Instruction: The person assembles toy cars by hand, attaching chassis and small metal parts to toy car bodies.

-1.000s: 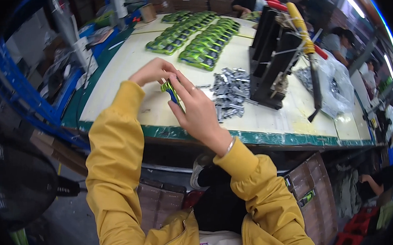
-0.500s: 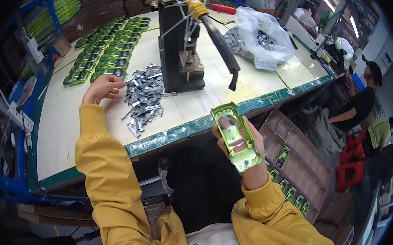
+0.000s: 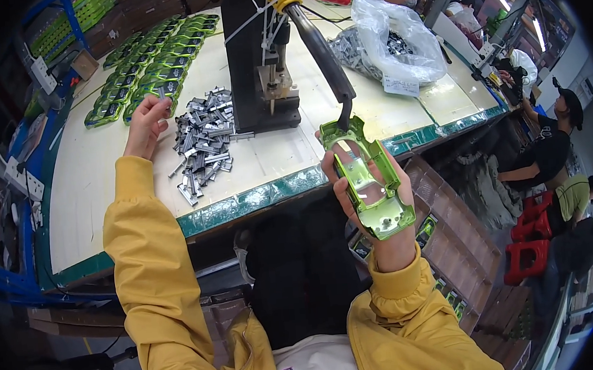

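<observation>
Green toy-car shell [image 3: 368,180] lies clamped in the right hand [image 3: 374,210]'s grip, fingers wrapping its sides.

Black lever press [image 3: 260,64] standing upright mid-table [image 3: 90,179], its yellow-wrapped handle sloping toward the near edge. Behind it, a clear plastic bag [image 3: 396,37] full of metal parts. Rows of green shells [image 3: 157,57] lined up far left. Red stools [image 3: 537,237] on the right.
</observation>
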`<state>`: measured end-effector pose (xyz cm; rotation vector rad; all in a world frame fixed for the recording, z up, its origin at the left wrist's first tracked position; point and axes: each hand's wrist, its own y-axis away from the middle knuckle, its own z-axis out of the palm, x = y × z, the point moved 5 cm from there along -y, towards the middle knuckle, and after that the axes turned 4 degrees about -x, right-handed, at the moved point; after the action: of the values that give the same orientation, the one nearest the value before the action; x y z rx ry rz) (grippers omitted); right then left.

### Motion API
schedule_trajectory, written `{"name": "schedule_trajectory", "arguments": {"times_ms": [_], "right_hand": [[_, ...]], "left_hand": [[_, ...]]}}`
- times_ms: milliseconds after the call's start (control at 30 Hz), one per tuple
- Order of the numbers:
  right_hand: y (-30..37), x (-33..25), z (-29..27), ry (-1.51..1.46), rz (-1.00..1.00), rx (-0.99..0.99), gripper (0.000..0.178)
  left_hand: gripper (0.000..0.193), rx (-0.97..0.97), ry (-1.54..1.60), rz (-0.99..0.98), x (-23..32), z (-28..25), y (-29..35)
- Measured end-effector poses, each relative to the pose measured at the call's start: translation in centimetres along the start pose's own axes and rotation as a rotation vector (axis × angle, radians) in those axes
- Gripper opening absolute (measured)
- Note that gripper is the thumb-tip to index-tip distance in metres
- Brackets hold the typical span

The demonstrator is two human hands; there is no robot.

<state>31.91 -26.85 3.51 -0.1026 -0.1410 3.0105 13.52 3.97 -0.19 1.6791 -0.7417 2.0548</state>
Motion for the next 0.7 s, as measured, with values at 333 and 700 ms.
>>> {"name": "schedule_trajectory", "arguments": {"times_ms": [333, 700], "right_hand": [[0.1, -0.2, 0.9, 0.002, 0.004, -0.003, 0.039], [-0.1, -0.5, 1.4, -0.040, 0.026, -0.011, 0.038]], "left_hand": [[0.021, -0.064, 0.108, 0.042, -0.6, -1.0, -0.4], [0.012, -0.032, 0.041, 0.021, -0.5, -0.7, -0.5]]}}
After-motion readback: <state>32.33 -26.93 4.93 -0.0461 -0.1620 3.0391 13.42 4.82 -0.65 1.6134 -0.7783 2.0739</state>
